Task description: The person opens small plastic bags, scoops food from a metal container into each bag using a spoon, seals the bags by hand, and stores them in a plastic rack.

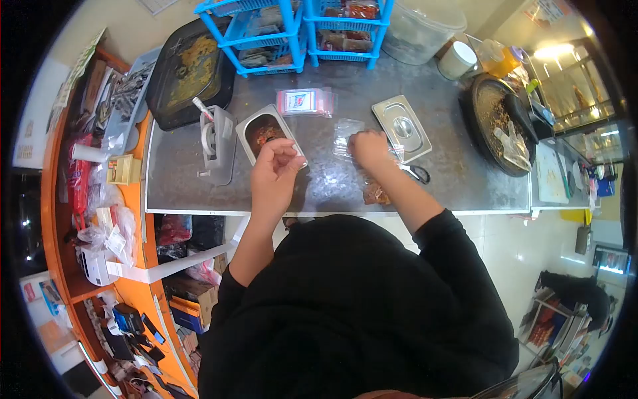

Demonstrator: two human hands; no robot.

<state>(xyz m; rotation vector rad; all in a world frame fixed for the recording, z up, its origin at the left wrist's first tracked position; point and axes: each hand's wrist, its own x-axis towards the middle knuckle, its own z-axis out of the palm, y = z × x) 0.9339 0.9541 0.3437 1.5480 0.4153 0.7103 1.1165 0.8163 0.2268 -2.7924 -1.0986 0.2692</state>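
Observation:
My left hand [276, 163] hangs over the near edge of a steel food pan [241, 126] holding a dark red, oily sauce. Its fingers are loosely curled, the thumb is apart from them, and nothing shows between them. My right hand [370, 149] is closed on small clear plastic bags [344, 136] lying on the steel table; the fingertips are partly hidden. Right of it lie a steel pan lid [403, 123] and black-handled scissors [417, 173]. Under my right forearm, a small packet with reddish-brown contents [376, 193] lies near the table's front edge.
Printed bags [306, 102] lie behind. A clear plastic holder [218, 146] and a black tray [189, 73] stand left. Blue basket racks [259, 38] line the back. On the right is a large dark round pan [495, 126], with a white mug [457, 61] behind it.

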